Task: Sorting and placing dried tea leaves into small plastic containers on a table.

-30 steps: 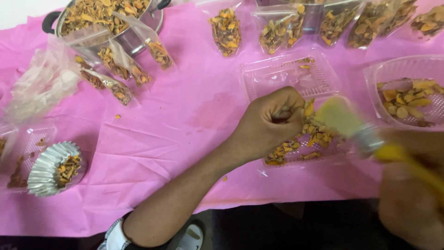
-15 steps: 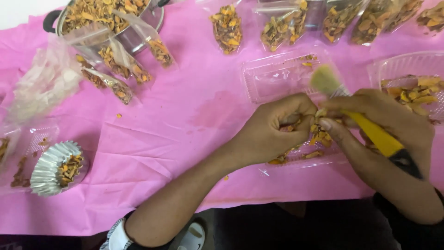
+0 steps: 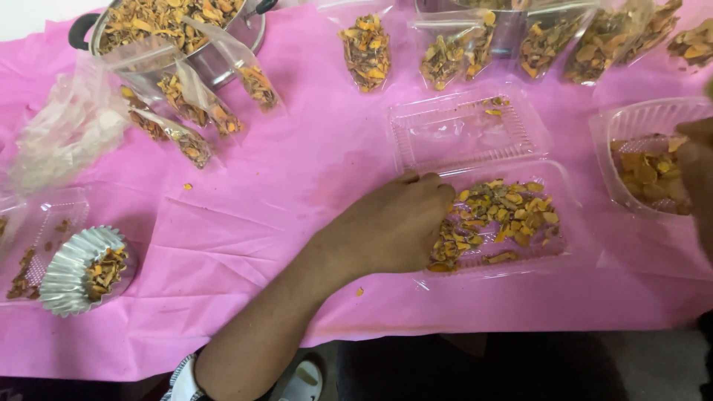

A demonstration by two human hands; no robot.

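Observation:
My left hand [image 3: 390, 226] lies curled on the left rim of an open clear clamshell tray [image 3: 572, 223]; its fingertips are hidden. Dried orange and yellow pieces [image 3: 505, 212] are spread in the tray's near half. The hinged lid [image 3: 468, 134] lies flat behind it with a few crumbs. Only a part of my right hand [image 3: 698, 167] shows at the far right edge, over a second clear container [image 3: 631, 119] of orange pieces. What that hand holds is out of view.
A pink cloth [image 3: 297, 171] covers the table. A metal pot [image 3: 245, 26] of the same pieces stands at the back left, with filled small bags [image 3: 186, 111] leaning by it. More filled bags [image 3: 364, 48] line the back. A foil cup [image 3: 70, 271] sits at the front left.
My right hand, which held a yellow-handled brush over the tray, has drawn away to the right edge; the brush is out of view. My left hand stays at the tray.

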